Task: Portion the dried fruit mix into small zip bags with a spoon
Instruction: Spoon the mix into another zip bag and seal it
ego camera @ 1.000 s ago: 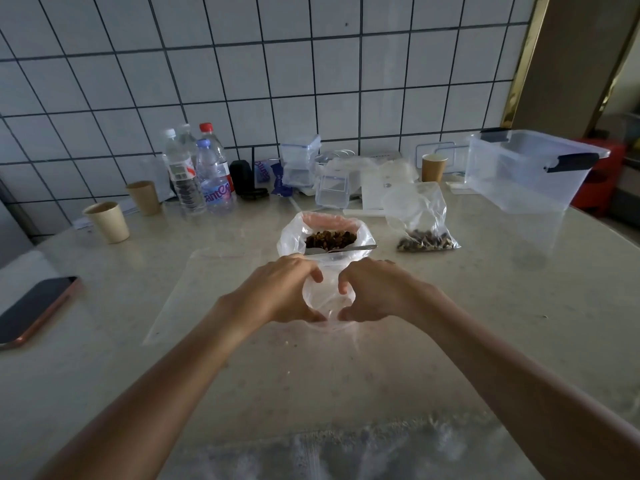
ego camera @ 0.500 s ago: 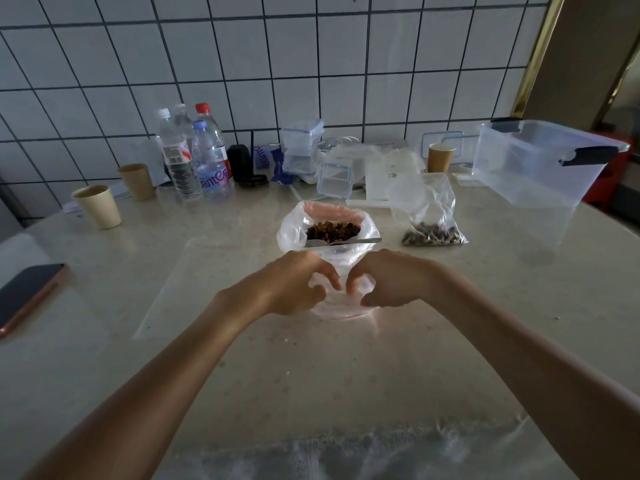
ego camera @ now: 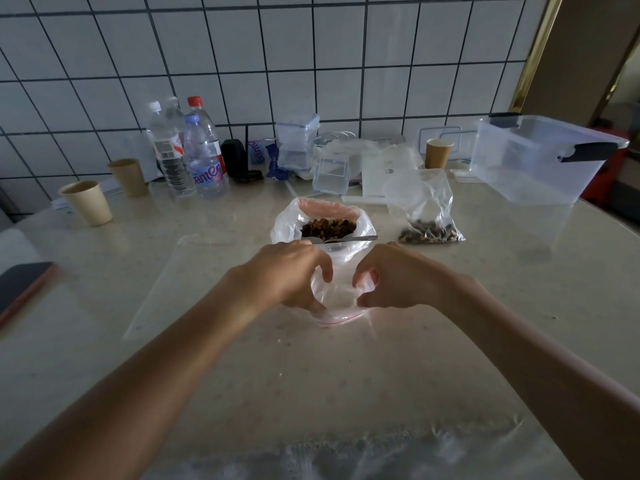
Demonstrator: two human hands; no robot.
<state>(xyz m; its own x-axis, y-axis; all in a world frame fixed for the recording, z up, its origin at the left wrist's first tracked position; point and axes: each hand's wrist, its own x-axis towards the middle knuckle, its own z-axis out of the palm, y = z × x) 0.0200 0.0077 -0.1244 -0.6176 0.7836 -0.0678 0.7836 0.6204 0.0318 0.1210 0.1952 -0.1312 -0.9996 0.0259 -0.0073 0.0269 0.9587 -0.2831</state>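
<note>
Both hands grip one small zip bag by its mouth: the left hand pinches the left side of the opening with curled fingers, and the right hand pinches the right side in the same way, so the clear film is spread between them just above the table. Its red zip line shows along the near edge, and the bag looks empty, though the film is too clear to be sure. Directly behind it, touching or nearly so, sits the large bag of dried fruit mix, its top rolled open, with the spoon lying across the rim and its handle pointing right. A filled zip bag lies to the right, well apart from the hands. The step in hand appears to be opening a fresh bag for filling. The next move probably calls for one hand to keep the mouth wide while the other lets go, takes the spoon and carries a scoop across the short gap without letting the mouth collapse.
</note>
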